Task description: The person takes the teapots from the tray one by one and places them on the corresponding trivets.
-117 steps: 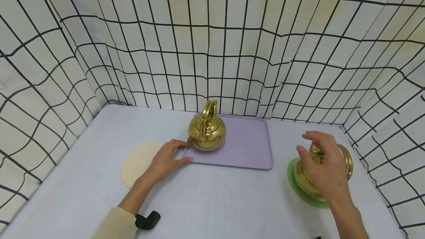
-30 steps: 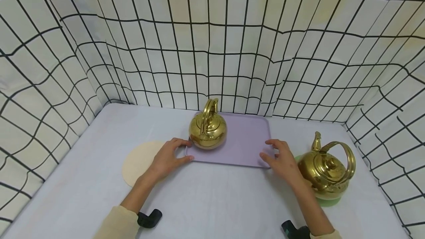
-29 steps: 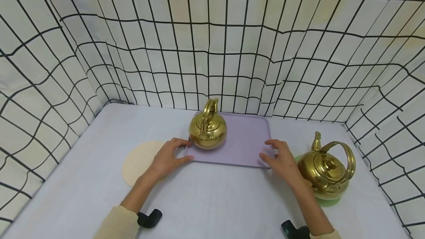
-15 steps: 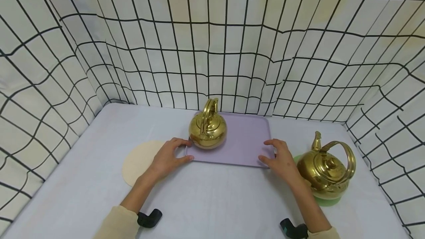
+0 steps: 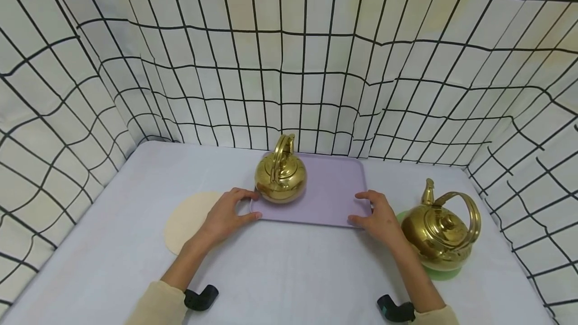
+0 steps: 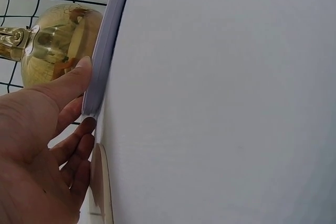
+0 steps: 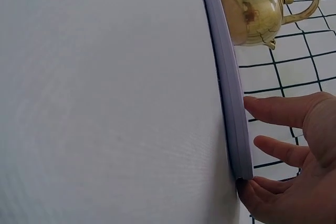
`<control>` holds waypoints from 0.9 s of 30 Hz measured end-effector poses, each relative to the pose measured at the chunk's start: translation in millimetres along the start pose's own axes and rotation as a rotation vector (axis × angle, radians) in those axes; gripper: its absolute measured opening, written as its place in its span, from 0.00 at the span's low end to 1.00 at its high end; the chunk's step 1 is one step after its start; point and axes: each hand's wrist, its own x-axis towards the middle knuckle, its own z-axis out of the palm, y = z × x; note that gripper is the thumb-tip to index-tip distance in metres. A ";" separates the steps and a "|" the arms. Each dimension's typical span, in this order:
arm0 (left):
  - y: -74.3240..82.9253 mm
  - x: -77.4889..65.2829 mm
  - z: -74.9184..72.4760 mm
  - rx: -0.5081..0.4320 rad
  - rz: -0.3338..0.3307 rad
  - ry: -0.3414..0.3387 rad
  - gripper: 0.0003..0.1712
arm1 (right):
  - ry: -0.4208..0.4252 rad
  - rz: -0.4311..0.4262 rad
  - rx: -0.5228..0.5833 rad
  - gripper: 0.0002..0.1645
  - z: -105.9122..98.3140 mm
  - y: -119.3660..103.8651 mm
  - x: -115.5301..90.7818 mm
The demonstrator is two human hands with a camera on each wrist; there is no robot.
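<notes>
A lilac tray [image 5: 334, 192] lies near the back of the table, a brass kettle [image 5: 280, 177] upright on its left part. My left hand [image 5: 228, 217] holds the tray's left end; in the left wrist view the thumb [image 6: 79, 77] lies at the front rim and fingertips reach the corner beneath. At the opposite end, my right hand [image 5: 379, 217] grips the tray with its thumb at the rim and fingers round the corner, as the right wrist view shows. Beside my right forearm stands a second brass kettle [image 5: 435, 237] on a green round mat [image 5: 442, 274].
A cream round mat [image 5: 185, 222] lies left of the tray, partly behind my left hand. Black grid netting [image 5: 316, 79] over white cloth walls in the table's back and sides. Black wrist-worn pieces [image 5: 200, 297] sit at both cuffs.
My right hand has left the right-hand kettle and come to the tray's right end, then edged slightly left. My left hand, the tray and both kettles look unmoved.
</notes>
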 end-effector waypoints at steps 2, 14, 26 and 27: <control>-0.2 -0.4 -0.7 -0.002 0.003 -0.001 0.27 | -0.001 -0.004 -0.002 0.35 0.4 1.1 0.4; 1.5 3.0 -2.0 -0.021 -0.016 -0.020 0.28 | 0.015 0.012 -0.042 0.32 2.8 7.5 4.3; 4.2 8.1 -10.1 -0.143 -0.064 0.088 0.20 | 0.021 0.007 -0.038 0.32 4.8 9.2 6.0; 4.8 8.7 -11.2 -0.161 -0.062 0.112 0.19 | 0.019 0.008 -0.036 0.33 4.9 8.9 5.7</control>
